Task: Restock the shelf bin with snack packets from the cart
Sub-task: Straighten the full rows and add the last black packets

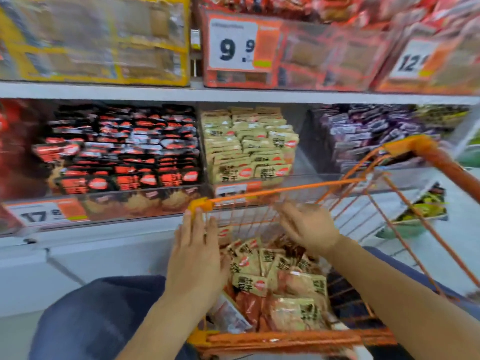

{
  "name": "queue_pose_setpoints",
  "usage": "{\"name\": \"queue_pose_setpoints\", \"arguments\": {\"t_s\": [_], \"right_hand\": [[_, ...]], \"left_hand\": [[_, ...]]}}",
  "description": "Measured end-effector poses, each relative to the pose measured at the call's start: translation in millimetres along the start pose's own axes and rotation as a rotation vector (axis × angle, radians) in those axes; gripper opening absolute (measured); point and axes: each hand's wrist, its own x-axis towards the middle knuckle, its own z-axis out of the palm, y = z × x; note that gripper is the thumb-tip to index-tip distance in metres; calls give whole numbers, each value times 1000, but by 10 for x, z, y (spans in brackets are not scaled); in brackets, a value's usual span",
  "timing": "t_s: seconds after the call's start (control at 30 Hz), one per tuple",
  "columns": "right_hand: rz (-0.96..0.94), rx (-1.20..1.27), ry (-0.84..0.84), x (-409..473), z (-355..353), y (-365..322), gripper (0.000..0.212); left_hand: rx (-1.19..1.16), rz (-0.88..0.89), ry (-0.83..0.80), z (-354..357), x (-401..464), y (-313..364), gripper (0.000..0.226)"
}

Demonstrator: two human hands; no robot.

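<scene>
An orange wire cart [280, 189] stands in front of me, holding a heap of beige snack packets [262, 271] with black lettering. My left hand [194, 255] hovers over the cart's left side with fingers straight and holds nothing. My right hand [306, 227] reaches over the packets, fingers spread and slightly bent, also empty. On the shelf behind the cart, a clear-fronted bin [249, 149] is stacked with the same beige packets.
A bin of black-and-red packets [124, 152] sits left of the beige one, and purple packets [368, 133] fill the bin on the right. Price signs [233, 45] hang on the upper shelf. My knees in dark trousers [104, 313] flank the cart.
</scene>
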Motion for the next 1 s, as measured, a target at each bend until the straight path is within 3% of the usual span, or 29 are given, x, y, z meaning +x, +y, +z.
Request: {"name": "queue_pose_setpoints", "arguments": {"t_s": [0.13, 0.2, 0.23, 0.3, 0.37, 0.47, 0.6, 0.7, 0.83, 1.0], "right_hand": [[750, -148, -538, -228, -49, 392, 36], [964, -78, -594, -283, -18, 461, 35], [951, -72, -552, -305, 3, 457, 32], [695, -149, -499, -328, 64, 427, 28], [438, -183, -609, -344, 172, 406, 32], [343, -235, -760, -355, 281, 372, 37], [370, -80, -636, -280, 240, 356, 25], [540, 266, -485, -112, 6, 325, 19], [734, 913, -315, 26, -364, 208, 31], [654, 1091, -307, 317, -639, -80, 31]], "left_hand": [[0, 4, -6, -14, -7, 28, 71], [-12, 3, -8, -24, -6, 33, 69], [-16, 2, -4, -21, -1, 33, 67], [-24, 6, 10, -12, 9, 31, 65], [-26, 7, 11, 3, 24, 21, 64], [-11, 12, 9, 14, 20, 32, 63], [-27, 17, 22, -11, 3, 40, 61], [-19, 16, 21, -3, 21, 33, 61], [-9, 22, 38, 11, 17, 28, 61], [-64, 69, 201, -4, -36, 68, 65]]}}
